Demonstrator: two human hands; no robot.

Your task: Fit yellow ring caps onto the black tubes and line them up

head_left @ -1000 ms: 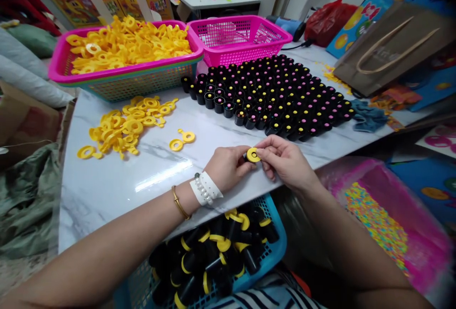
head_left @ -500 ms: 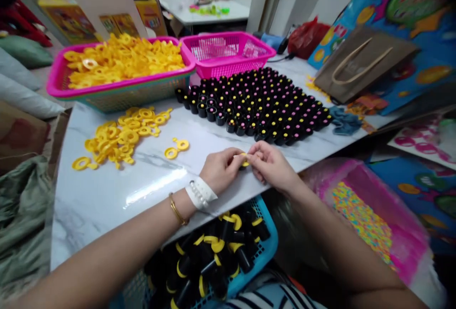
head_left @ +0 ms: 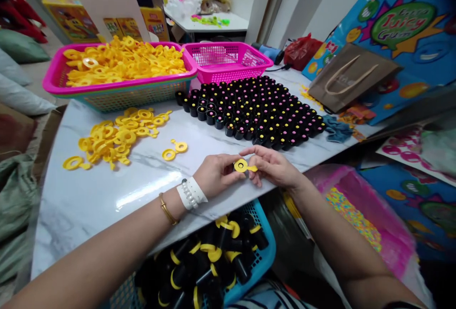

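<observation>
Your left hand's fingers (head_left: 233, 176) are clamped around a flat yellow plastic ring with a small tab (head_left: 235, 166), its middle showing black, just above the counter's near edge. Your right hand (head_left: 276, 169) meets it from the other side, fingers against the tab, though you cannot tell here whether they grip it. At your left wrist are a white strap with pearly beads (head_left: 192, 192) and a gold-coloured bangle (head_left: 167, 209). Past your hands on the white marbled counter (head_left: 149, 181), a block of upright black cylinders with pink or yellow dots (head_left: 256, 109) stands close-packed. To the left lie two loose yellow rings (head_left: 181, 147), then a heap of yellow tabbed rings (head_left: 117, 138). Behind that heap, a bright pink plastic basket (head_left: 89, 89) brims with more of them, beside a second pink mesh basket (head_left: 228, 72). Below the counter's edge, a blue plastic basket (head_left: 268, 247) holds black cylinders with yellow ends (head_left: 204, 276). Farther right stands a brown paper bag with rope handles (head_left: 351, 79).
</observation>
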